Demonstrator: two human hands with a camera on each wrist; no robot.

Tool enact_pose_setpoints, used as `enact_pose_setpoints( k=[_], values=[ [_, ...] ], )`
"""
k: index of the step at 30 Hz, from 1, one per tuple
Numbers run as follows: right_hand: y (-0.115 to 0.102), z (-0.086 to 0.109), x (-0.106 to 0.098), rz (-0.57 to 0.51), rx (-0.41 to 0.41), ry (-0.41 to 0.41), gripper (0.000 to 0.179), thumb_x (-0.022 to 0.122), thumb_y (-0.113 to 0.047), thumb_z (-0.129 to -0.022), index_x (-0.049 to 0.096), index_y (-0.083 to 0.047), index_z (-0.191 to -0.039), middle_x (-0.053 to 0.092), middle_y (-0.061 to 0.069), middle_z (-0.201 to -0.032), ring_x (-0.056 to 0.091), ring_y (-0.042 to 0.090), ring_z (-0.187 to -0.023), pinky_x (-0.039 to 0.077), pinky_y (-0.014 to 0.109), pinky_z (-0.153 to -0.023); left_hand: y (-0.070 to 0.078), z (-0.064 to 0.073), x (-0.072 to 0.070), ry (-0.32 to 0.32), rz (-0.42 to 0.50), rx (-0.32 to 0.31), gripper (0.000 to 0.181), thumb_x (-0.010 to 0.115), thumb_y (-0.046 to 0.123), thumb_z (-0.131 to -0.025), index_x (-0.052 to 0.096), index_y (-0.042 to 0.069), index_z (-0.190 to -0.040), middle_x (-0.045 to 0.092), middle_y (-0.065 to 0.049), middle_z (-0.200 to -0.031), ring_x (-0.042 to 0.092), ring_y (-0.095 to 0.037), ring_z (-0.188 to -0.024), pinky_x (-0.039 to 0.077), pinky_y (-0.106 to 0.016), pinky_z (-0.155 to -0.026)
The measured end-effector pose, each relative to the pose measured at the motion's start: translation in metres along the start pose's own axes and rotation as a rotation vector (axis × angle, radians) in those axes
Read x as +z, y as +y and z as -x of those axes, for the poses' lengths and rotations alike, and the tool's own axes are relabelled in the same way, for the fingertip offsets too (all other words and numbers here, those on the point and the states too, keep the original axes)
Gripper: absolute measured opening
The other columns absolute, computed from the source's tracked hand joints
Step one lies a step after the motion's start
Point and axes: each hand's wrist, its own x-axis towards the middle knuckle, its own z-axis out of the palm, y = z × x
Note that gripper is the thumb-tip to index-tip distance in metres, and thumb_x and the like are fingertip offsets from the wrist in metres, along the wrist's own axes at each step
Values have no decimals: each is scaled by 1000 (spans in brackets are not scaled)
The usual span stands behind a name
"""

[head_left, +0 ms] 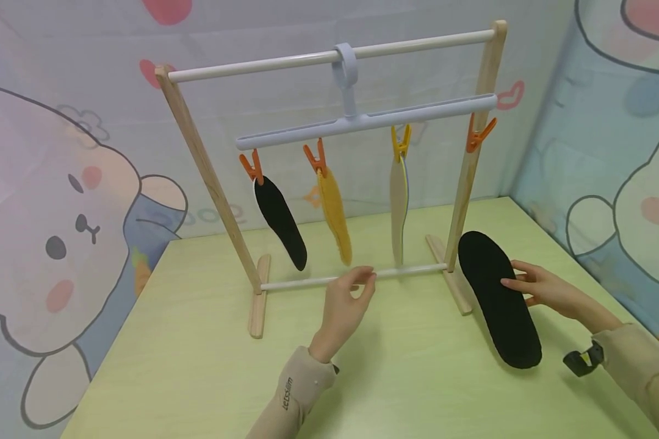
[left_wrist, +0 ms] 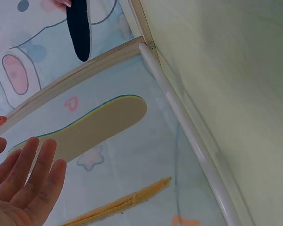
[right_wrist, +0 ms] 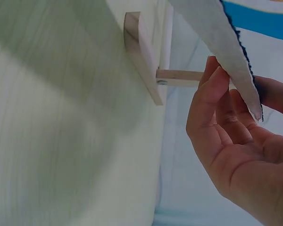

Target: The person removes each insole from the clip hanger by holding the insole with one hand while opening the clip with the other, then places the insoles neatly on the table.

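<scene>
A black insole [head_left: 500, 299] is pinched at its side edge by my right hand [head_left: 549, 289], thumb on the black face; its pale underside [right_wrist: 217, 37] shows in the right wrist view. My left hand [head_left: 348, 305] holds nothing, fingers loosely bent, in front of the rack's lower bar. Beyond it three insoles hang from a white hanger [head_left: 362, 122]: a black one [head_left: 280, 222] and a yellow fuzzy one [head_left: 335, 213] on orange clips, and a beige one [head_left: 398, 210] on a yellow clip [head_left: 401, 143]. At the hanger's right end an orange clip [head_left: 476, 134] carries nothing.
The hanger hooks over the top bar [head_left: 263, 65] of a wooden rack, whose posts [head_left: 211, 183] stand on wooden feet [head_left: 257, 311] on the pale green table [head_left: 170, 366]. A cartoon-printed cloth [head_left: 104, 183] covers the walls behind and beside it.
</scene>
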Motion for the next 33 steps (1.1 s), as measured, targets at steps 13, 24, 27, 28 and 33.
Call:
enact_pose_setpoints(
  k=[13,24,27,28,33],
  values=[
    [7,2,-5,3,9,-5,67,41,-24,-95,3,9,-139,25,39,-134,45,-19,-90,46,53,-82,-4,1,1,-2,2,5,18,55,13,-87,64,3,-99,69,-10,-90,66,-18,-82,50,-22,-69],
    [10,2,-8,92,58,15,71,38,-29,-96,-2,11,-138,21,40,-135,36,43,-120,44,55,-84,-4,2,-2,14,8,-13,17,56,12,-86,64,4,-99,69,-9,-90,65,-18,-82,52,-35,-71],
    [13,2,-10,103,69,15,71,37,-31,-96,-3,11,-138,19,41,-135,27,51,-122,43,55,-84,-4,2,-3,15,0,-13,17,56,12,-86,64,4,-99,70,-9,-90,65,-17,-82,52,-30,-71],
    [14,2,-11,108,72,16,71,37,-31,-96,-3,11,-138,19,41,-135,26,51,-123,44,54,-84,-4,2,-3,14,-1,-16,17,56,12,-86,64,4,-99,70,-8,-90,65,-17,-82,52,-28,-71],
    [19,2,-16,135,84,28,69,36,-31,-96,1,12,-137,24,41,-133,30,50,-121,45,54,-83,-3,1,-4,8,-9,-12,17,55,13,-87,64,4,-99,69,-8,-91,65,-17,-82,50,-24,-70]
  ],
)
